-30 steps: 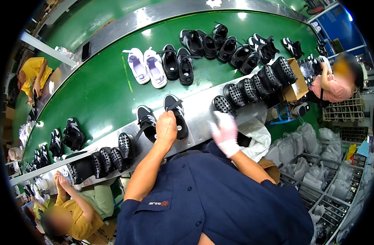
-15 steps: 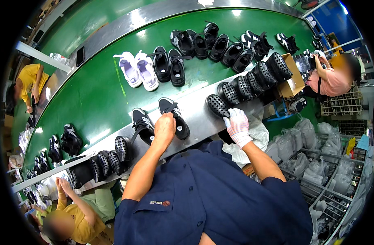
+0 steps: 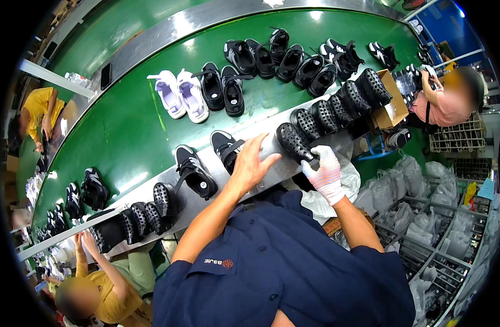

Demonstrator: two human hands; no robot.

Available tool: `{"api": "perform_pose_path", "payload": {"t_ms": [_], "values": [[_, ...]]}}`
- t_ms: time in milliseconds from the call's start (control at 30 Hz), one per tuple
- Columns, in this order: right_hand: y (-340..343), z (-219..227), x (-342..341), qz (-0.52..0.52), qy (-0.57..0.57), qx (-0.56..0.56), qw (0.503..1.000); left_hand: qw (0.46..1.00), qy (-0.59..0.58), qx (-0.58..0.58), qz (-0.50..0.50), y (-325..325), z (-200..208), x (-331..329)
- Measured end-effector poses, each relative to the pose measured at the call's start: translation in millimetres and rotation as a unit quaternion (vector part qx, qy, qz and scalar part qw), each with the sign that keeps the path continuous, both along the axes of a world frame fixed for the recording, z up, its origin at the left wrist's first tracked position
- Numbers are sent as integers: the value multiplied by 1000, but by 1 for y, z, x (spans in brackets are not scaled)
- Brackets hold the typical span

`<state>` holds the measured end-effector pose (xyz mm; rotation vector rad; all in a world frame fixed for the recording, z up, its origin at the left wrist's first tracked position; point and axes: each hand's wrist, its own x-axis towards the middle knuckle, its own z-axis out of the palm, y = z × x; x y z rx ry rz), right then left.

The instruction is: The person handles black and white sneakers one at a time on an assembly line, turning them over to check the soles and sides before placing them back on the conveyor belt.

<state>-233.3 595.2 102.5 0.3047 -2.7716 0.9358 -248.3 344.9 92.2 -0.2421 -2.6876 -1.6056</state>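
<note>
My bare left hand (image 3: 251, 164) is open, thumb and fingers apart, over the metal ledge. It partly hides a black-and-grey sneaker (image 3: 224, 146). Left of that stands another black-and-grey sneaker (image 3: 194, 173) with its strap loose to one side. In a white striped glove, my right hand (image 3: 325, 175) pinches the near end of a black perforated shoe form (image 3: 292, 139). This form is the closest of a row along the ledge.
A green conveyor belt (image 3: 124, 136) carries white-and-lilac sneakers (image 3: 193, 98) and several black sneakers (image 3: 291, 62). More perforated forms (image 3: 142, 218) stand on the left. At right are a cardboard box (image 3: 390, 101) and racks of bagged items (image 3: 419, 226). People work on both sides.
My left hand has let go of the right-hand sneaker's strap, opened and moved right toward the perforated forms. My right hand has closed on the nearest form's end. Belt shoes have shifted slightly left.
</note>
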Motion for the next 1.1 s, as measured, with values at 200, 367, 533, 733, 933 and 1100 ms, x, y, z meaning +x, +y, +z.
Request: {"api": "perform_pose_path", "payload": {"t_ms": [200,367,533,733,933,1100], "values": [[-27,36,8,-57,-323,-397,857,853,-287,430,-73,-1,8,-33],[-29,28,-5,-36,-351,-284,891,862,-312,400,4,5,14,-35],[-22,20,-4,-77,-324,-380,863,811,-306,498,34,16,-9,-27],[-8,26,12,-100,-288,-447,841,808,-294,511,-3,28,-16,-22],[-7,35,14,-94,-301,-522,793,836,-312,451,15,40,-4,-31],[-14,29,26,-119,-329,-465,813,871,-308,380,54,41,4,-24]]}}
